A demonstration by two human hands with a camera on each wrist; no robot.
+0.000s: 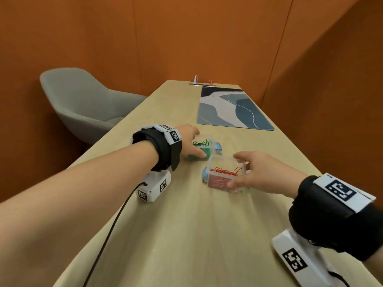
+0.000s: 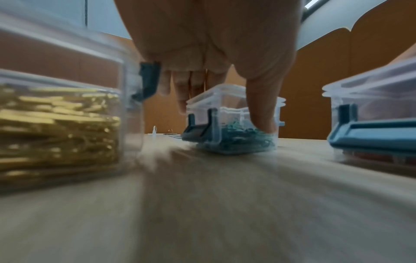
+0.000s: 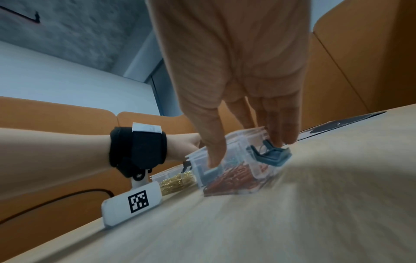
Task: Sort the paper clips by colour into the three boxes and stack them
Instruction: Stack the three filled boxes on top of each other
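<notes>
The green box (image 1: 202, 147) at 12 o'clock is gripped by the left hand (image 1: 189, 141); the red box (image 1: 224, 176) is held tilted by the right hand (image 1: 255, 172). Lidless, clips may be spilled during stacking.

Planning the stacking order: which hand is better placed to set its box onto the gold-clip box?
Left, probably. The left hand grips the green-clip box beside the gold-clip box; the right hand, holding the red-clip box, is farther off.

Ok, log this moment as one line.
left hand: grips green box | right hand: grips red box | gold box: apart | unstacked
</notes>
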